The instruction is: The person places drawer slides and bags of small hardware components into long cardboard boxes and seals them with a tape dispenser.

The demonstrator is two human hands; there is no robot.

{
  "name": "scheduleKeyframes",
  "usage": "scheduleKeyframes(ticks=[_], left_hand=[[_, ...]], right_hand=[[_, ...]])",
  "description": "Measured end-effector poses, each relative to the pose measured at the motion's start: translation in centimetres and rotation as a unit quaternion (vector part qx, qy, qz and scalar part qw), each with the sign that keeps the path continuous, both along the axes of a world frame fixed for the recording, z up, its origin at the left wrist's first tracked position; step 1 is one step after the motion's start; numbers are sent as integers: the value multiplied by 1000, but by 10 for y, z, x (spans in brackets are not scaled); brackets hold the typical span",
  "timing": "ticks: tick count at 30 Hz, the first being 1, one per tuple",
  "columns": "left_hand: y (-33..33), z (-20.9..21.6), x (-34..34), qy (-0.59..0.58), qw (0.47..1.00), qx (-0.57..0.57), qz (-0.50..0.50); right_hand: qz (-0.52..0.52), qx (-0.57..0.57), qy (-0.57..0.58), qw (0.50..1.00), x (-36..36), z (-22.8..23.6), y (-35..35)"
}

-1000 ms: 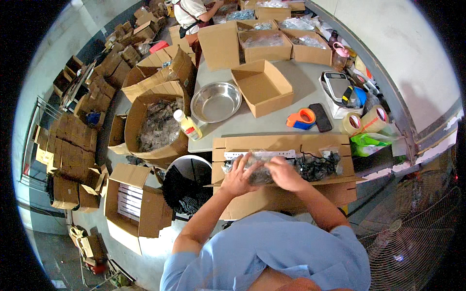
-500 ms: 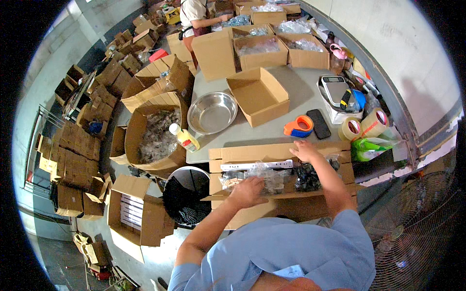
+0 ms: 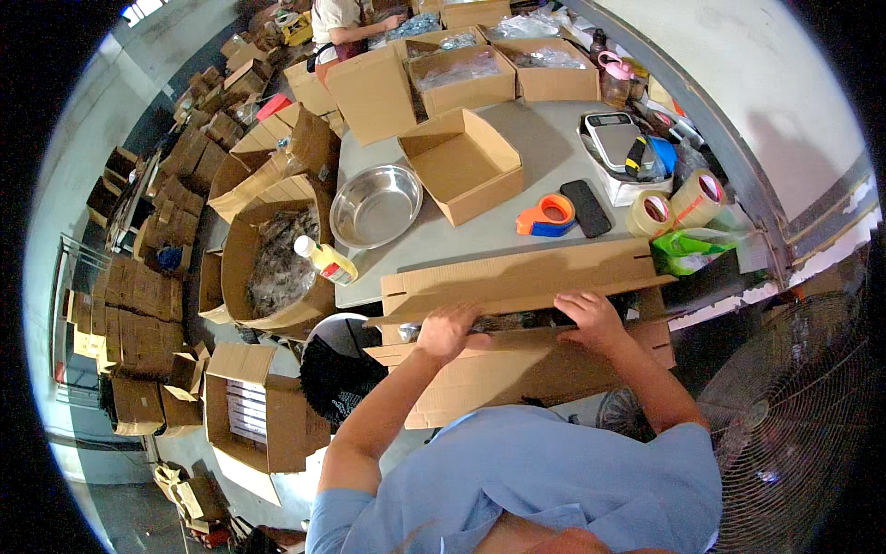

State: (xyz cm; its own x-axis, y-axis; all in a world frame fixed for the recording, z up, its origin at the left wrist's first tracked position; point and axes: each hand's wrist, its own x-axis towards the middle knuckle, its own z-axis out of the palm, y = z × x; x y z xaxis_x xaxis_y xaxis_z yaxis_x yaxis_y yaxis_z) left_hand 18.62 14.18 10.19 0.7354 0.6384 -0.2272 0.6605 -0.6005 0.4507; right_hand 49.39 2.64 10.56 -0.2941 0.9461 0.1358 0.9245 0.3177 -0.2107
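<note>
A long brown cardboard box (image 3: 517, 369) lies in front of me at the near edge of the grey table (image 3: 544, 157). Its far flap (image 3: 526, 277) and near flap are folded almost together, leaving a narrow gap where dark contents show. My left hand (image 3: 449, 331) presses on the near flap at its left part, fingers curled over the edge. My right hand (image 3: 591, 317) rests on the same flap edge further right. Neither hand lifts anything free.
On the table stand an orange tape dispenser (image 3: 546, 217), a black phone (image 3: 586, 207), two tape rolls (image 3: 674, 208), a scale (image 3: 616, 138), a steel bowl (image 3: 374, 205) and an open empty carton (image 3: 461, 164). A black bin (image 3: 337, 374) and many cartons are at left; a fan (image 3: 794, 406) at right. Another person (image 3: 346, 18) works far back.
The box's contents lay open with both hands among them; since then the flaps have been folded over, and both hands now sit on the near flap's edge.
</note>
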Motion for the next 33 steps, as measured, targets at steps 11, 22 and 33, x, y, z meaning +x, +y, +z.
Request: scheduleKeyframes(ticks=[11,22,33], left_hand=[[14,-16,27,120,986,112,7],[-13,-19,31,86,973,178,119],[-5,-22,37,143,972,109,154]], right_hand=[[-46,-91,-72,992,-9,-26,45],[-93,36,-40,994,-21,-29,28],[-42,-98,-76,991,39,-1,-1]])
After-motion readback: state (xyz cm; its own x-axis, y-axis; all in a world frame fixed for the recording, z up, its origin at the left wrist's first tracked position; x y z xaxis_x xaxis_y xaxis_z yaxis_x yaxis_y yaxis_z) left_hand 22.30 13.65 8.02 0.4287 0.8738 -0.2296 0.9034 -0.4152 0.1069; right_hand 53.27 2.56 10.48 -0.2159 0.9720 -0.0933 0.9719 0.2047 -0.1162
